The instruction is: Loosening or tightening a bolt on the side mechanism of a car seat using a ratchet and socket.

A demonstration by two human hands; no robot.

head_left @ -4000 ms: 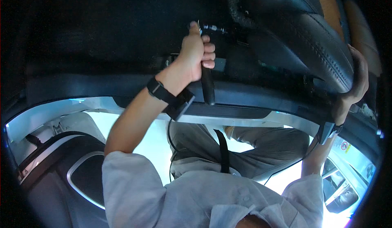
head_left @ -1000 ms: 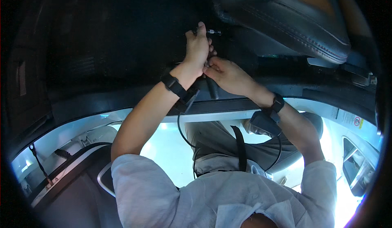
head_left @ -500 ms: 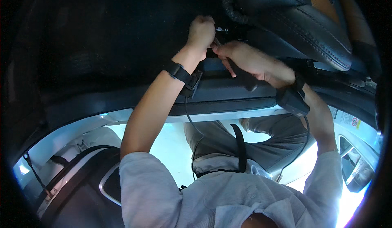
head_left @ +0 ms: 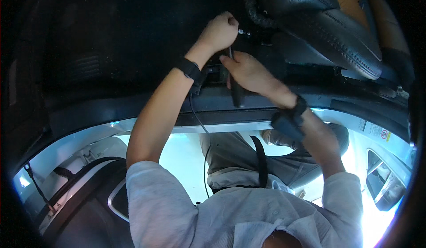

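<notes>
Presently gripping a black-handled tool (head_left: 238,98) with the right hand (head_left: 250,72), wrapping bent fingers around its handle, pointing a thumb leftward across the shaft and leaving the handle's end sticking out below. Curling the left hand (head_left: 219,31) into a fist at the tool's upper end, apparently closing over it, but covering that end too fully for telling its shape. Showing a small metallic piece (head_left: 243,32) just right of the tool's upper end, poking out beside the left knuckles. Facing a black leather seat (head_left: 324,39) farther right of the tool, crowding that side with its padded edge. Reaching into a dark car interior (head_left: 133,39) left of the tool, too dim for making out details. Leaning over a door sill (head_left: 248,116) below the tool's handle. Wearing a black wrist strap (head_left: 190,68) lower left of the tool and a blurred dark box (head_left: 286,124) lower right of it. Trailing a thin black cable (head_left: 205,159) well below the tool, past grey trousers (head_left: 284,161).
</notes>
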